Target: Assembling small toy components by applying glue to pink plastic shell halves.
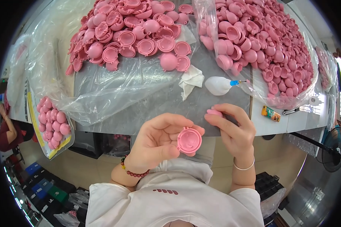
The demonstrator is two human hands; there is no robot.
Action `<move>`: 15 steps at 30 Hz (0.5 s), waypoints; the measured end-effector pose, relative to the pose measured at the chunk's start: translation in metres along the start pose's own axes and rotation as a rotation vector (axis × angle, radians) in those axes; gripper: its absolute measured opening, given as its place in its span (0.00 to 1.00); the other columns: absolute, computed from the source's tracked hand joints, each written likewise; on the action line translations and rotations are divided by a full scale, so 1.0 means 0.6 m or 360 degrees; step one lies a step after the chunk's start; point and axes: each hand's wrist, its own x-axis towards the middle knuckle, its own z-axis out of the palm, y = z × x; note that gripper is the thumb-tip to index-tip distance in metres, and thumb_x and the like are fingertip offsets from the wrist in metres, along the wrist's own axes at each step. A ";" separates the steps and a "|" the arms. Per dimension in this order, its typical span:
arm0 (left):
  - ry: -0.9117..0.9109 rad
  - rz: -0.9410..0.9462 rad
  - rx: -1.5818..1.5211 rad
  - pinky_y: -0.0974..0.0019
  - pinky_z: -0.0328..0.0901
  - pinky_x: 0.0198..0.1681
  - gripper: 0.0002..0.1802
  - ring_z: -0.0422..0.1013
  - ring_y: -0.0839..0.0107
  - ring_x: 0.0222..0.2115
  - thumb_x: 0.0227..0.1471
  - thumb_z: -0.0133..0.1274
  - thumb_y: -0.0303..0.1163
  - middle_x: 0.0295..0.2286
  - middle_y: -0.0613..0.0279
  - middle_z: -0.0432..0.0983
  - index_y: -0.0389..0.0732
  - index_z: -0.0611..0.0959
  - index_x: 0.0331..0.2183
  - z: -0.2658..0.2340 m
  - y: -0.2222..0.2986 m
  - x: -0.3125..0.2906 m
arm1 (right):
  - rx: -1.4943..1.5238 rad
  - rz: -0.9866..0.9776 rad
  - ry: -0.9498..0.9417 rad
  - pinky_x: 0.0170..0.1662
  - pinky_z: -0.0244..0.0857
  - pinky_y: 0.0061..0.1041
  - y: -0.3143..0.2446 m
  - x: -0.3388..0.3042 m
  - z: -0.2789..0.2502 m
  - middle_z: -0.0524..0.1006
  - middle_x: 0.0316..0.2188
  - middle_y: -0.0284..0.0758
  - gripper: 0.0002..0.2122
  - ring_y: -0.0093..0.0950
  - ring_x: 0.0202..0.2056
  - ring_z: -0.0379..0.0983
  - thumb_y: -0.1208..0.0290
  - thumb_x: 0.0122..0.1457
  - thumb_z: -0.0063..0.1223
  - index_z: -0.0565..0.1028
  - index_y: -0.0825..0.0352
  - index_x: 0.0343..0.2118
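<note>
My left hand [157, 138] is closed around a pink round plastic shell [189, 140], its hollow side turned up with a rim and small lugs along the edge. To the right and slightly farther off, my right hand [236, 130] pinches a small pink plastic piece [214, 112] between thumb and fingers, apart from the shell. Fingers partly cover that piece, so its full shape is hidden. Beyond my hands, a white squeeze bottle [217, 86] with a blue needle tip lies on the grey table [155, 109], beside a crumpled white tissue [190, 80].
Pink shells form a big pile [129, 34] on clear plastic sheeting [113, 90] and another pile [261, 41] at the far right. Closed pink balls fill a tray [53, 154] at the left. An orange-green lighter-sized object [271, 113] lies right; a fan [333, 149] stands beyond.
</note>
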 end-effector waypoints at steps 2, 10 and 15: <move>-0.0022 -0.0072 -0.0091 0.68 0.69 0.28 0.26 0.72 0.65 0.28 0.39 0.57 0.29 0.37 0.40 0.67 0.33 0.66 0.40 0.001 0.001 0.000 | -0.0276 -0.0290 -0.0068 0.39 0.66 0.24 0.009 0.000 -0.004 0.72 0.27 0.40 0.10 0.28 0.28 0.70 0.89 0.36 0.43 0.75 0.73 0.22; 0.0046 0.0164 0.0219 0.67 0.68 0.32 0.26 0.71 0.64 0.31 0.38 0.58 0.28 0.38 0.41 0.67 0.32 0.66 0.40 0.005 -0.006 0.001 | -0.0398 0.0210 0.0044 0.25 0.62 0.20 -0.026 -0.012 -0.012 0.71 0.24 0.36 0.17 0.24 0.21 0.67 0.82 0.32 0.54 0.71 0.72 0.32; 0.0032 0.0472 0.0854 0.66 0.67 0.37 0.23 0.68 0.64 0.38 0.37 0.56 0.21 0.38 0.41 0.67 0.29 0.69 0.39 0.001 -0.003 -0.002 | 0.0048 0.0277 0.0040 0.25 0.63 0.19 -0.048 0.003 -0.011 0.72 0.24 0.36 0.17 0.26 0.24 0.69 0.83 0.30 0.59 0.73 0.70 0.29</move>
